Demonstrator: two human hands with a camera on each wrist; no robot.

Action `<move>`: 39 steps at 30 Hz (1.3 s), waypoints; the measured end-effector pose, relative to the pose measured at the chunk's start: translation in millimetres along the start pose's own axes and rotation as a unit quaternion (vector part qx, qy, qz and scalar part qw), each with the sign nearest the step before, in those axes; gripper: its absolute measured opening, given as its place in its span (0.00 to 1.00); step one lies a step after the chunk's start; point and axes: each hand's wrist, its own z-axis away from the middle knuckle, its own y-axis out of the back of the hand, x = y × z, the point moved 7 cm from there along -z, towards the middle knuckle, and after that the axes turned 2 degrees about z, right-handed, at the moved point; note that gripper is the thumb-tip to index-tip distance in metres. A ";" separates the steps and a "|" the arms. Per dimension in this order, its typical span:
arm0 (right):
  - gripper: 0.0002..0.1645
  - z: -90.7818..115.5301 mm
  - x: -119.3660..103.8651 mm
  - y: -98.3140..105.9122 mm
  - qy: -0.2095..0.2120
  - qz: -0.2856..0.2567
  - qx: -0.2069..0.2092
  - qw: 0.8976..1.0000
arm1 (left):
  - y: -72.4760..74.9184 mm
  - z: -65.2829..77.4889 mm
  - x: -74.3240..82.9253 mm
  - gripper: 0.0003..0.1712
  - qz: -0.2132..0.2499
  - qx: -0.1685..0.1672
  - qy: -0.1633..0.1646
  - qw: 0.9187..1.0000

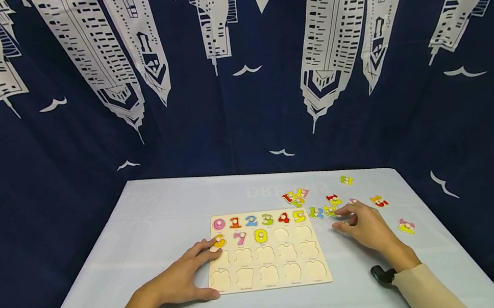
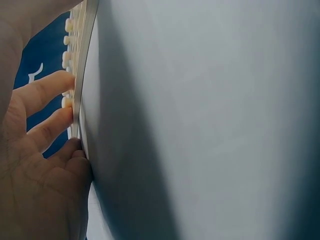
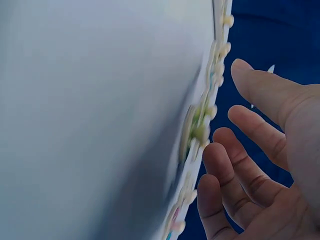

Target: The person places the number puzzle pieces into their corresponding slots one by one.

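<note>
Tabletop (image 1: 158, 221): board (image 1: 265, 252) against left grip (image 1: 181, 280).

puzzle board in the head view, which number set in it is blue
The 2, third from left in the top row, between the orange 1 and green 3. No other number in the board is blue.

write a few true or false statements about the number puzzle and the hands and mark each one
1. The left hand touches the board. True.
2. The right hand rests on the board. False: it is to the right of the board.
3. The pink 0 is in the top row. True.
4. Every recess is filled. False: the bottom row holds no pieces.
5. Some loose pieces lie right of the board. True.
</note>
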 end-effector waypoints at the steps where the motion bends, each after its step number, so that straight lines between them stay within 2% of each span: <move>1: 0.25 1.1 3.5 0.6 -0.004 0.000 0.001 1.000 | -0.1 0.0 -0.2 0.60 0.001 0.000 0.000 1.000; 8: 0.22 4.0 19.9 1.8 -0.029 0.001 -0.012 1.000 | -0.9 0.4 -0.9 0.60 0.005 -0.003 0.002 1.000; 18: 0.13 4.0 30.9 2.5 -0.056 0.001 -0.028 0.998 | 0.0 -0.7 -1.3 0.60 0.001 0.001 -0.004 1.000; 31: 0.09 2.7 30.4 -0.2 -0.062 -0.002 -0.029 0.998 | -0.5 -0.7 -2.6 0.60 0.000 0.002 -0.006 1.000; 39: 0.08 1.7 9.9 -0.3 -0.037 -0.016 -0.026 0.999 | -0.5 -0.9 -3.5 0.60 -0.001 0.003 -0.003 1.000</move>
